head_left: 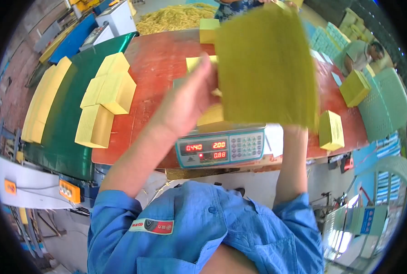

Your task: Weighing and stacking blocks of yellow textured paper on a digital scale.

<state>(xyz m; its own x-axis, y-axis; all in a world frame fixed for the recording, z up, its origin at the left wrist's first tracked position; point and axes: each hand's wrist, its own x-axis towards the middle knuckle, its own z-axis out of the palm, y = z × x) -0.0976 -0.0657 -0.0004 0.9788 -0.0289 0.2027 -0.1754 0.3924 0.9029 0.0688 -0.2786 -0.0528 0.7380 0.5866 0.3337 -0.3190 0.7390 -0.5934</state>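
Observation:
A large yellow carton (265, 68), blurred by motion, is up in the air over the red table, close to the camera. My right forearm rises to its lower right corner; the carton hides my right hand, which holds it up. Left of the carton, my left hand (190, 100) is raised with thumb and fingers apart, holding nothing I can see. Below both hands, a teal-framed digital scale (220, 148) with red lit digits stands at the table's near edge. Another yellow piece (211, 115) shows behind its panel, partly hidden by my left arm and the carton.
Yellow cartons (114, 93) line the red table's (153, 59) left edge; more (44, 100) stand beyond the green belt (71, 100). Two cartons (332, 131) (355, 88) are at the right. Across the table is a person in patterned clothing (235, 10); another (358, 55) sits far right.

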